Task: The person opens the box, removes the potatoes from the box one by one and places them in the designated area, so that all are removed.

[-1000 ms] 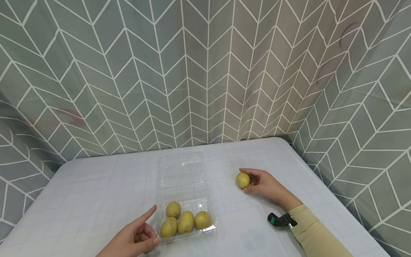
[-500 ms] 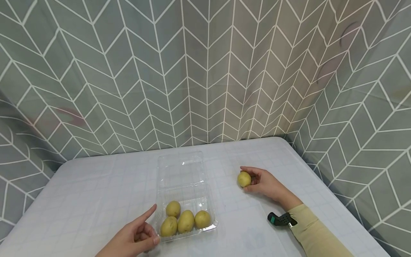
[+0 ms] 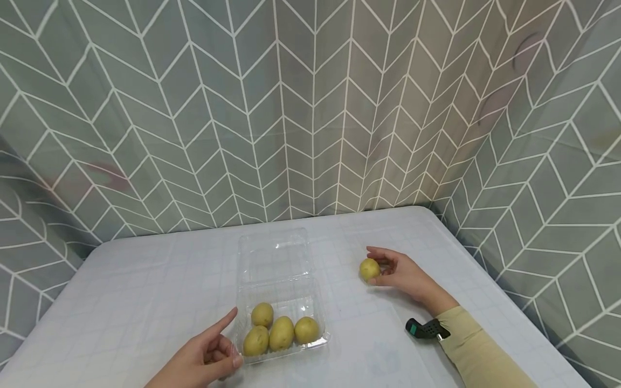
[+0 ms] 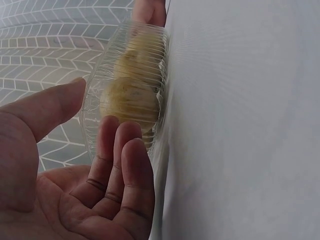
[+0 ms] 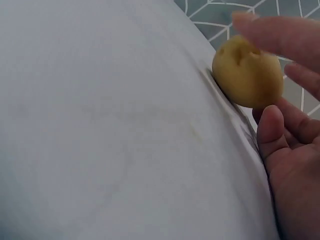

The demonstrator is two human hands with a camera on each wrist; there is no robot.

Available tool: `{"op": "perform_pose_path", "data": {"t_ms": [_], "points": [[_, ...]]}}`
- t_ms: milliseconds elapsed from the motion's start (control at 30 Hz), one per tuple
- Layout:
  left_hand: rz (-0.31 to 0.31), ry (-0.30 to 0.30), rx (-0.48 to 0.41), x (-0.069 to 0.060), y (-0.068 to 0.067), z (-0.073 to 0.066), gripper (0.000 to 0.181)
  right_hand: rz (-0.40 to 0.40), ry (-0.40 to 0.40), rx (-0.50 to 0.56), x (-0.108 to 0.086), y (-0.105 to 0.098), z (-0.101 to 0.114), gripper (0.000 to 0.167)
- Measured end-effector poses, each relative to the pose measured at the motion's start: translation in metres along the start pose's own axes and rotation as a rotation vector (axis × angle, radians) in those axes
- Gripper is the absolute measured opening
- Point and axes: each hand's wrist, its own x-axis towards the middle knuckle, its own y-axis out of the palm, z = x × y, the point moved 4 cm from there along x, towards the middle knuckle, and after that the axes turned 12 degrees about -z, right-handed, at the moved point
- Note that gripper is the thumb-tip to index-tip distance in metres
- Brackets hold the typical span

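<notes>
A clear plastic clamshell box (image 3: pixel 291 293) lies open on the table, its lid (image 3: pixel 274 248) folded back. Several yellow potatoes (image 3: pixel 281 334) sit along its near side. My left hand (image 3: pixel 199 355) is at the box's left side, index finger extended and the other fingers loosely bent; in the left wrist view, its fingertips (image 4: pixel 137 160) are by the clear wall. To the right, a single potato (image 5: pixel 250 75) rests on the cloth. Around it my right hand (image 3: pixel 400 274) spreads, index finger lifted off and thumb (image 5: pixel 272 127) close to its underside; thumb contact is unclear.
A white cloth covers the table (image 3: pixel 170 285). Patterned curtains (image 3: pixel 301 108) hang behind and at both sides. A black wrist device (image 3: pixel 427 328) juts out from the right sleeve (image 3: pixel 480 345).
The lone potato has shifted slightly right and away from me. My right fingers have spread, the index finger rising off the potato. The left hand stays almost still.
</notes>
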Motion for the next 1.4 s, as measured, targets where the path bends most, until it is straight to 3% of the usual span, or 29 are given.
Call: {"op": "perform_pose_path", "data": {"t_ms": [200,433,667,1000,1400], "points": [[-0.004,-0.009,-0.012,0.001,0.0,0.0,0.087,-0.026,-0.042,0.011,0.001,-0.016,0.015,0.074],[-0.012,-0.014,-0.027,0.002,0.0,0.001,0.086,-0.039,-0.101,0.045,-0.004,-0.023,0.049,0.064],[-0.002,0.014,-0.039,0.002,0.0,0.0,0.085,0.116,-0.126,0.143,-0.007,0.004,0.072,0.063],[-0.006,0.011,-0.05,0.002,0.0,-0.001,0.085,0.291,-0.171,0.162,-0.007,0.049,0.095,0.057],[0.002,0.033,-0.048,0.002,0.0,0.0,0.085,0.414,-0.244,0.195,-0.007,0.087,0.102,0.057]]}}
